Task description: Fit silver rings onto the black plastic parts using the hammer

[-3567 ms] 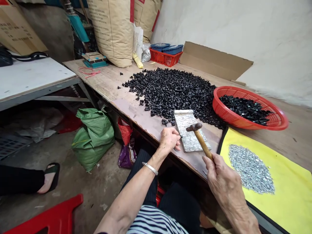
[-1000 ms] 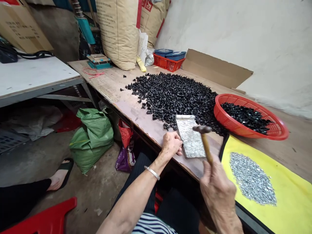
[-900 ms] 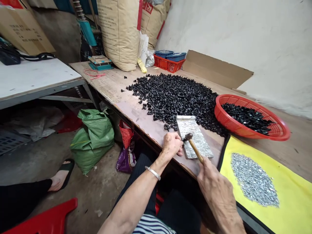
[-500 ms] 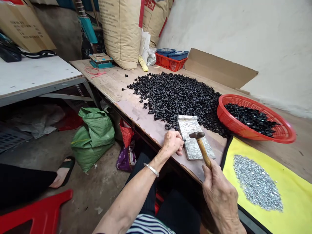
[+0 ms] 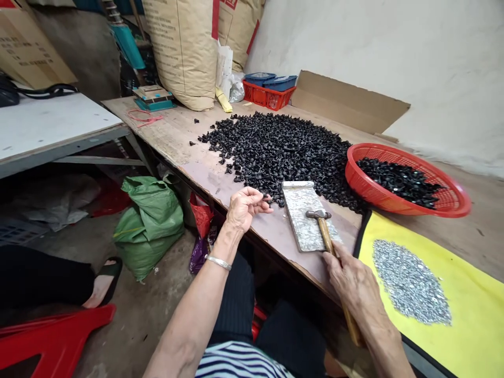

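1. This is a cramped workroom corner with a white wall, tall paper sacks (image 5: 179, 58) and a long wooden table (image 5: 165, 126).
2. The hands are well apart. The left hand (image 5: 246, 207) has come away from the plate and now hovers above the table's near edge. Its fingertips (image 5: 262, 195) seem to pinch a small black piece (image 5: 268, 198), though it is too small to tell its shape.
3. The right hand (image 5: 354, 283) is closed around the wooden handle of a small hammer (image 5: 325, 233). The hammer's head lies over a worn metal plate (image 5: 297, 210); whether they touch is hard to tell.
4. A wide pile of black pieces (image 5: 275, 152) spreads just beyond the plate, with strays at its edges.
5. A red plastic basket (image 5: 378, 148) at the table's right holds more black pieces (image 5: 399, 181).
6. Nearer the right edge, a yellow mat (image 5: 464, 325) carries a heap of small silver rings (image 5: 409, 281).
7. Nothing lies between the left hand and the pile. Behind the pile, blue bins (image 5: 275, 83) sit in a red crate (image 5: 268, 98).
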